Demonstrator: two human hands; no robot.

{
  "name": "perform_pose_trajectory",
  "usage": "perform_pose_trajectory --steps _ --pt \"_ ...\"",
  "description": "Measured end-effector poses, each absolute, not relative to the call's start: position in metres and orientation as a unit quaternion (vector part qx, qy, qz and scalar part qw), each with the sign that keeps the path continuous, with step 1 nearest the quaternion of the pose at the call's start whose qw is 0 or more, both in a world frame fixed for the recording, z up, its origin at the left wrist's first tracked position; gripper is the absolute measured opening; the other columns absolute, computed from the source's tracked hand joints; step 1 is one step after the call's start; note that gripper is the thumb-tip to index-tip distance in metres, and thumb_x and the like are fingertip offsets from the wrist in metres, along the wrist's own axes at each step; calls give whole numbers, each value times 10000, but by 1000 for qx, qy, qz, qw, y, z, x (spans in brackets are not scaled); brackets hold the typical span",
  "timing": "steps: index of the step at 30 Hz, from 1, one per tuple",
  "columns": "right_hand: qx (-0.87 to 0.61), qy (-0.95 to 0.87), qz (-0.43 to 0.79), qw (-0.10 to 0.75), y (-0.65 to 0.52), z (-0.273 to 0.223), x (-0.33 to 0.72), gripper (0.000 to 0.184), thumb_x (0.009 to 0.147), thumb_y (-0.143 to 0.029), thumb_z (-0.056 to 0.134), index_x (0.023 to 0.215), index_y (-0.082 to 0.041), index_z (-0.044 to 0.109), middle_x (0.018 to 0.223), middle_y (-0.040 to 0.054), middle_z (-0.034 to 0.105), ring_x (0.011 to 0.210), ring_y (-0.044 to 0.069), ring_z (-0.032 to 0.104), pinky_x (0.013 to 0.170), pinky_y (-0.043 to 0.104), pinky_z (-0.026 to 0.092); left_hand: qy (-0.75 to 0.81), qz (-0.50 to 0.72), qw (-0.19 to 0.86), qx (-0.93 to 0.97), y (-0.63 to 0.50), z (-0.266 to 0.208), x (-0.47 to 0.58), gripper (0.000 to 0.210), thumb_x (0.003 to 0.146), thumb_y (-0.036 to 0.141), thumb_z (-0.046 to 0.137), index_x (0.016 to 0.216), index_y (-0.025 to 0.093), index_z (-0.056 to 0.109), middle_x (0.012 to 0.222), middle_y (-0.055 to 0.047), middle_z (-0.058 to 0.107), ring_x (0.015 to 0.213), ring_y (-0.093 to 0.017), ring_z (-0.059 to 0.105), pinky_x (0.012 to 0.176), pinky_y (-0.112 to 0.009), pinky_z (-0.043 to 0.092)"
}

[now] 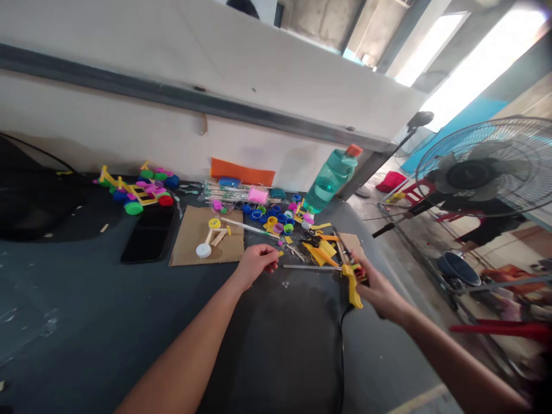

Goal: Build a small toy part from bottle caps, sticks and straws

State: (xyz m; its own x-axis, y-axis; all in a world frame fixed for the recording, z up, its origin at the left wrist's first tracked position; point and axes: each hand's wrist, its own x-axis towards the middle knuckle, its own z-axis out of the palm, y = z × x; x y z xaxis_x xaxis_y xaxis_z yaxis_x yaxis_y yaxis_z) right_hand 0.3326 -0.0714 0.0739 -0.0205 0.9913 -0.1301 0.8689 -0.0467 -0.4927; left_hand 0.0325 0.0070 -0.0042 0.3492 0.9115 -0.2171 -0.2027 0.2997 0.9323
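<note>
Our right hand point(382, 292) is clamped on a red, yellow and black tool point(359, 272) near the dark table point(138, 322)'s right edge; our left hand point(255, 264) curls, fingertip contact unclear. Beyond, a stick-and-cap piece point(203, 250) lies on brown cardboard point(183, 236). We judge this tool handling, calling for steady grip.

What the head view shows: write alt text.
The right hand holds a dark-tipped tool beside a yellow corded tool at a dark table; the left hand is near cardboard. Beyond are colourful caps and a teal bottle.
</note>
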Motion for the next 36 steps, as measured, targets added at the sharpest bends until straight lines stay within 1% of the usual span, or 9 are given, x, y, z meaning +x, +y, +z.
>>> perform_pose_trajectory --steps 1,2,3,5,9,17,27,33,36 --pt "-674 -652 314 148 -86 73 310 457 709 -270 470 1156 -177 467 1017 68 579 931 232 530 793 321 416 408 400 697 433 7 -4 33 241 689 361 679 682 135 596 572 9 594 500 -86 531 500 -206 424" --pt "-664 -628 379 143 -97 71 289 408 711 -295 492 1100 -174 495 956 50 583 879 218 532 757 306 415 408 401 699 429 7 -4 32 241 687 358 681 683 132 598 569 8 594 498 -85 529 502 -206 424" --pt "-655 -612 423 136 -105 70 270 379 707 -306 512 1062 -172 511 909 33 580 843 205 525 730 293 408 407 403 701 424 7 -3 32 243 681 356 686 683 130 598 565 8 592 496 -85 528 504 -207 425" --pt "-649 -592 457 138 -113 64 244 312 714 -306 518 996 -175 525 845 10 565 795 180 502 688 272 384 405 404 709 411 6 -1 31 256 664 358 702 686 125 599 564 8 591 500 -87 534 510 -211 432" --pt "-678 -578 432 137 -107 50 222 231 724 -296 481 918 -173 506 780 -1 525 748 165 462 657 271 343 402 403 729 380 7 2 29 303 616 375 744 687 118 601 602 1 602 543 -100 568 528 -220 452" --pt "-686 -584 418 118 -96 43 210 214 703 -296 459 878 -176 486 764 2 507 731 165 444 647 275 319 392 393 758 343 10 -2 28 333 563 362 793 688 115 608 588 10 593 529 -94 571 519 -212 446" --pt "-686 -567 438 123 -99 45 212 216 716 -308 450 893 -189 484 717 -21 475 669 144 432 583 251 300 400 402 757 324 11 -3 28 281 590 313 777 684 117 598 599 -2 608 525 -98 584 497 -204 450" --pt "-682 -584 424 114 -99 44 211 225 706 -298 456 892 -177 489 753 -9 495 721 154 436 631 263 313 398 391 761 332 10 -2 28 270 603 295 776 687 119 590 583 4 606 512 -91 579 501 -201 448" --pt "-681 -586 424 112 -96 43 210 214 708 -290 455 887 -176 483 750 -8 497 716 152 437 629 261 316 395 380 762 345 10 -1 27 271 617 307 772 670 121 583 576 3 608 502 -90 575 498 -204 449"
